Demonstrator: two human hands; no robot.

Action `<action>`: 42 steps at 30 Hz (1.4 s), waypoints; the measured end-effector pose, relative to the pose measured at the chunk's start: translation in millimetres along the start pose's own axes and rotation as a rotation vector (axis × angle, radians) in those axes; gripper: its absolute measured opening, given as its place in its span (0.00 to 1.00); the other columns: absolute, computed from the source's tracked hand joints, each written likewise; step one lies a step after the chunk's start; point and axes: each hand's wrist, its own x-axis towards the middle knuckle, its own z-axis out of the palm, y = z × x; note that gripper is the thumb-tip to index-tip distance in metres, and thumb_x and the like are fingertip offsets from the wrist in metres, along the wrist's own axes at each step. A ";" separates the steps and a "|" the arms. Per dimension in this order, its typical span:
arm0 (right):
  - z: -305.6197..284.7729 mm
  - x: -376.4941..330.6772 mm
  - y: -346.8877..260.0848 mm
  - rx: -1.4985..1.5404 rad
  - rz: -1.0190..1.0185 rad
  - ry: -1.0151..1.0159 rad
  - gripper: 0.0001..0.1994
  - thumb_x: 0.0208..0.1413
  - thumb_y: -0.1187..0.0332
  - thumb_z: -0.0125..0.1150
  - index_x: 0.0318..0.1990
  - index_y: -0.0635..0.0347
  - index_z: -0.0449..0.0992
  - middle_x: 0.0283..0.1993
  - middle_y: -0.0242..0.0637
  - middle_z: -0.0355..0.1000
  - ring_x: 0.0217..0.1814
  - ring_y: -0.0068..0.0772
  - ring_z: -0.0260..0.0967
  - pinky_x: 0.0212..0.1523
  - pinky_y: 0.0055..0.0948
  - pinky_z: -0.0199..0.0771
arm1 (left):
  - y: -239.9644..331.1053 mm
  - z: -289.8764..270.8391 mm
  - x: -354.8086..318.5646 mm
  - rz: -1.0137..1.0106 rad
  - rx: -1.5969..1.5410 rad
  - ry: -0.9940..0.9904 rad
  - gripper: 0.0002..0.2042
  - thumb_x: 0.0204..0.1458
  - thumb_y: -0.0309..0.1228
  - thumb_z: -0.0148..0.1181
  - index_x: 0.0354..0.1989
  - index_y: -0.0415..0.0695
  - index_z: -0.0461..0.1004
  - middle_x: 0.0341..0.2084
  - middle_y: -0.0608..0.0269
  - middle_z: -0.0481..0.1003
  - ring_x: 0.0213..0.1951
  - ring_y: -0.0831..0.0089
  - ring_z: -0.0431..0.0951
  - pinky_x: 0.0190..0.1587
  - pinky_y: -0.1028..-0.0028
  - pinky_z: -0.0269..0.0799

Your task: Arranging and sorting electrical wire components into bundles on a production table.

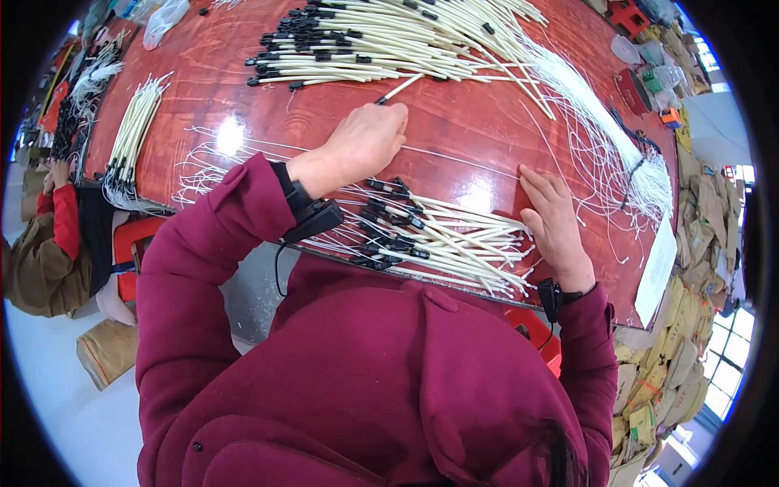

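Observation:
My left hand point(361, 146) is closed, knuckles up, over the red-brown table. A thin white cord point(458, 164) runs taut from its fingers to the fingertips of my right hand point(556, 215). The right hand lies on the tabletop with fingers stretched out and thumb apart. Just beyond the left knuckles, a cream tube with a black end point(403, 86) points away; whether the hand touches it is unclear. Close to my body, between the hands, lies a loose pile of cream tubes with black ends point(446, 235), white cords trailing leftward beneath my left wrist.
A large stack of cream tubes point(365, 40) fills the far side, its white cords point(600, 114) gathered toward the right. A smaller bundle point(138, 126) lies at the left, near a person in a brown and red garment point(49, 252). A white sheet point(657, 272) hangs over the right edge.

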 end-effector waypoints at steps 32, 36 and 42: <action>6.1 -10.6 -3.4 0.159 0.077 0.020 0.32 0.66 0.46 0.46 0.61 0.70 0.73 0.69 0.42 0.68 0.65 0.48 0.62 0.68 0.42 0.59 | -32.9 -34.1 -29.9 0.033 0.271 -0.121 0.08 0.56 0.31 0.62 0.32 0.40 0.73 0.28 0.53 0.76 0.36 0.50 0.78 0.38 0.58 0.72; -0.7 -11.9 -0.3 0.054 0.076 -0.002 0.29 0.65 0.50 0.49 0.61 0.68 0.74 0.68 0.40 0.69 0.63 0.47 0.63 0.68 0.41 0.59 | -43.3 -42.1 -23.5 0.124 0.215 -0.124 0.07 0.57 0.30 0.60 0.35 0.40 0.72 0.33 0.54 0.74 0.40 0.51 0.77 0.41 0.58 0.72; -7.4 -13.6 3.8 0.063 0.092 -0.014 0.27 0.63 0.54 0.51 0.59 0.67 0.76 0.67 0.39 0.70 0.61 0.47 0.64 0.67 0.41 0.59 | -54.4 -50.0 -27.3 0.308 0.230 -0.147 0.05 0.59 0.30 0.58 0.38 0.42 0.71 0.36 0.55 0.71 0.42 0.52 0.76 0.42 0.57 0.72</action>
